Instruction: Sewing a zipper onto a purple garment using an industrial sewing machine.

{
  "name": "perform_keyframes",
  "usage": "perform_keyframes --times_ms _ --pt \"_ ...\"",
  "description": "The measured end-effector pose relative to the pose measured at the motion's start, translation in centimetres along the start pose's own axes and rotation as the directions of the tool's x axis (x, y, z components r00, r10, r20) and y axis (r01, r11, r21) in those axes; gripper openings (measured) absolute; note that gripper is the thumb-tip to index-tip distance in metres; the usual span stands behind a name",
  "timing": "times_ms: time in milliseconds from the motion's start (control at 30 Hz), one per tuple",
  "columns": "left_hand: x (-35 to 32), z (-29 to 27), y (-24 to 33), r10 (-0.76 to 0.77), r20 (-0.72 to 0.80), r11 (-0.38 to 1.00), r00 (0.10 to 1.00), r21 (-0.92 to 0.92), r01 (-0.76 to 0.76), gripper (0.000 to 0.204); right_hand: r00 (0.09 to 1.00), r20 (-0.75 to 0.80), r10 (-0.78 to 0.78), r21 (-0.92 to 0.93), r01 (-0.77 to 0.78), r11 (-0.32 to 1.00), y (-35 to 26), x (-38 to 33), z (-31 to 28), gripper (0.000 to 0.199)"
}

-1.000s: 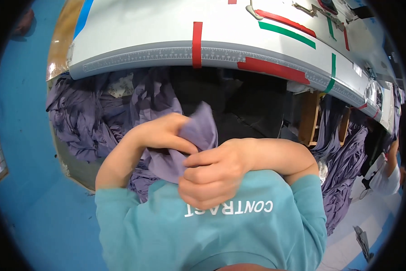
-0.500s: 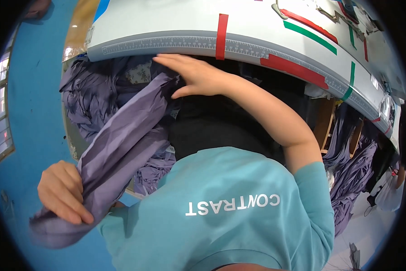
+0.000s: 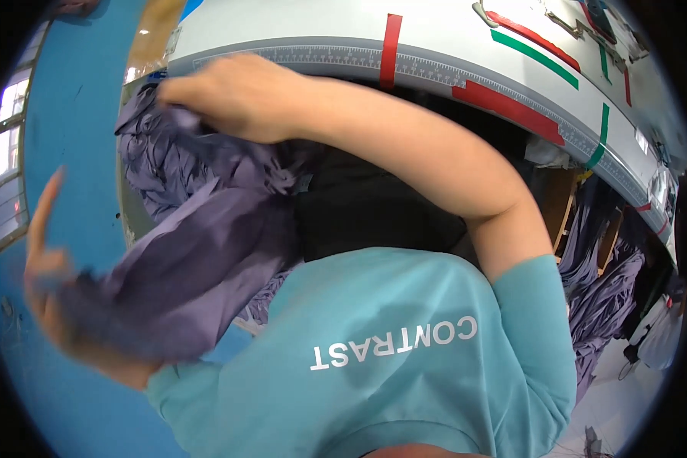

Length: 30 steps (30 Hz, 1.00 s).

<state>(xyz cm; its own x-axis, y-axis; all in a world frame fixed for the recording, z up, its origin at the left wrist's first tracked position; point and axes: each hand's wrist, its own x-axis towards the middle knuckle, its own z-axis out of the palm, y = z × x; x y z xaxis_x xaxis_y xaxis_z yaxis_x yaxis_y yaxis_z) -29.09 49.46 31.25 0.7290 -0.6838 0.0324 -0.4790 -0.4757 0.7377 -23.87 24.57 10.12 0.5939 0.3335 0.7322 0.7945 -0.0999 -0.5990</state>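
Head view: left hand (image 3: 53,305), blurred, and right hand (image 3: 236,95) both clutch the purple cloth (image 3: 198,259), spreading it; next needs steady tension

A purple fabric piece (image 3: 198,259), soft and creased, stretches slantwise between two grips: its upper end is bunched under the right hand (image 3: 240,95), its lower end wraps blurred over the left hand (image 3: 61,305). Just behind the upper grip lies a heap of purple fabric pieces (image 3: 156,160), crumpled.
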Motion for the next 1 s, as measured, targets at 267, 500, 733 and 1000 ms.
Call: perform_keyframes --times_ms 267,500,733,1000 --pt "2.6 4.5 0.2 -0.262 -0.131 0.963 0.956 -0.092 0.252 0.018 0.99 -0.059 -0.13 -0.351 0.101 0.931 -4.1 5.2 -6.7 0.017" --pt "-1.8 -0.2 1.1 0.118 -0.47 0.992 0.875 0.101 -0.079 0.018 0.971 -0.236 -0.045 -0.405 -0.056 0.913 -2.7 4.3 -6.0 0.007" --pt "-7.6 -2.5 4.0 0.172 -0.478 0.955 0.861 0.296 -0.027 0.03 0.776 -0.617 0.129 -0.32 -0.398 0.86 1.6 6.3 -12.3 0.018" --pt "-19.8 -21.1 7.7 -0.027 -0.865 0.704 0.501 0.339 0.624 0.05 0.85 -0.517 -0.096 -0.202 -0.012 0.979 -0.7 6.9 -18.1 0.02"
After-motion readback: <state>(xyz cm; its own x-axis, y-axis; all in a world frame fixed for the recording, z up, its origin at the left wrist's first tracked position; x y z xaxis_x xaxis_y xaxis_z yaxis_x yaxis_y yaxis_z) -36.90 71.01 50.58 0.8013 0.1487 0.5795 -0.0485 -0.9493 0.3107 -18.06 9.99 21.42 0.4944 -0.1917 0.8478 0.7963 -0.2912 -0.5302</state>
